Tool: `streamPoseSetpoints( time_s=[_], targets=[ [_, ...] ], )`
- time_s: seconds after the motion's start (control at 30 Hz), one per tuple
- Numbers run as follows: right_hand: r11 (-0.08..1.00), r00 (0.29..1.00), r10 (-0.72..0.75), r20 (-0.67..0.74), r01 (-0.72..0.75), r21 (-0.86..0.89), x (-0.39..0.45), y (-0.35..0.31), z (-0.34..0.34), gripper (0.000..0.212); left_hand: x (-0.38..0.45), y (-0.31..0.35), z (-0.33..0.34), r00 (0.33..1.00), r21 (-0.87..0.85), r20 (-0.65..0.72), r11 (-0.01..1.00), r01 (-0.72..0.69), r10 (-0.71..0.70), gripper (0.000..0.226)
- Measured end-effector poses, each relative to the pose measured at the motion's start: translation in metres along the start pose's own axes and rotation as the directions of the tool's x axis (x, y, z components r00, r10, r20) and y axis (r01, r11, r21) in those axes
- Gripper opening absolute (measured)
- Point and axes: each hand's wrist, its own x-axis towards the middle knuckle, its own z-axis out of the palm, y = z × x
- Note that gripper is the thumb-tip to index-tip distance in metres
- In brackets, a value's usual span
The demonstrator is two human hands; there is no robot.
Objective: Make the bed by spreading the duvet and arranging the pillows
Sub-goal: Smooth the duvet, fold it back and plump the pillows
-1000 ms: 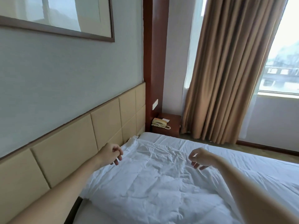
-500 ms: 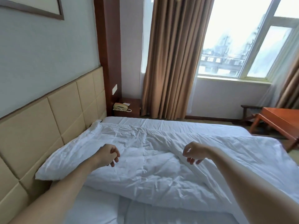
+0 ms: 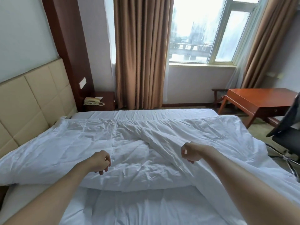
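Head view: the white duvet (image 3: 113, 143) fills the middle of the frame, lying rumpled across the bed (image 3: 146, 208), with a thick fold running diagonally from the centre toward the lower right and a bare strip of sheet showing along the bottom. It is bunched toward the headboard (image 3: 32, 98) at the left, so the main risk, as I judge it, is that a pull from the near edge drags the whole mass sideways and leaves the fold in place. A tug on one side only could also slide it off the right edge of the bed toward the office chair (image 3: 285, 130).

The left hand (image 3: 100, 161) hangs just above the duvet at lower centre, fingers loosely curled and holding nothing I can see. The right hand (image 3: 190, 151), right of centre, hovers over the diagonal fold, fingers curled too; whether it pinches any cloth I cannot tell.

No pillow is visible anywhere, so that part of the task cannot be judged from here. The duvet's lower-right corner is cut off by the frame, and its far edge merges with the sheet. The phone (image 3: 91, 101) on the nightstand at centre left is small and indistinct.
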Motion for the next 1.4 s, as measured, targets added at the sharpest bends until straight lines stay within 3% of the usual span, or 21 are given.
streamPoseSetpoints(
  time_s=[0.27,0.47,0.77,0.93,1.07,1.27,1.4],
  targets=[
    [1.000,0.999,0.023,0.033,-0.024,0.019,-0.041,0.187,0.026,0.020,0.027,0.163,0.121,0.992,0.084,0.118,0.995,-0.046,0.036,0.023],
    [0.965,0.969,0.244,0.046,-0.247,0.087,-0.114,0.353,0.044,0.017,0.058,0.284,0.203,0.959,0.187,0.254,0.967,-0.174,0.123,0.022],
    [0.837,0.867,0.489,0.098,-0.498,0.224,-0.205,0.488,0.077,0.017,0.094,0.427,0.301,0.872,0.191,0.403,0.906,-0.378,0.279,0.025],
    [0.803,0.869,0.469,0.156,-0.493,0.335,-0.199,0.525,0.093,0.023,0.113,0.475,0.341,0.846,0.211,0.465,0.896,-0.391,0.260,0.024],
    [0.827,0.882,0.416,0.221,-0.468,0.311,-0.168,0.568,0.089,0.018,0.130,0.498,0.362,0.856,0.189,0.467,0.920,-0.344,0.224,0.023],
    [0.915,0.955,0.272,0.118,-0.294,0.277,-0.076,0.625,0.073,0.014,0.171,0.514,0.392,0.909,0.176,0.406,0.967,-0.182,0.097,0.022],
    [0.938,0.976,0.179,0.121,-0.206,0.279,-0.040,0.664,0.065,0.014,0.190,0.543,0.420,0.926,0.153,0.377,0.984,-0.093,0.029,0.025]
  ],
)
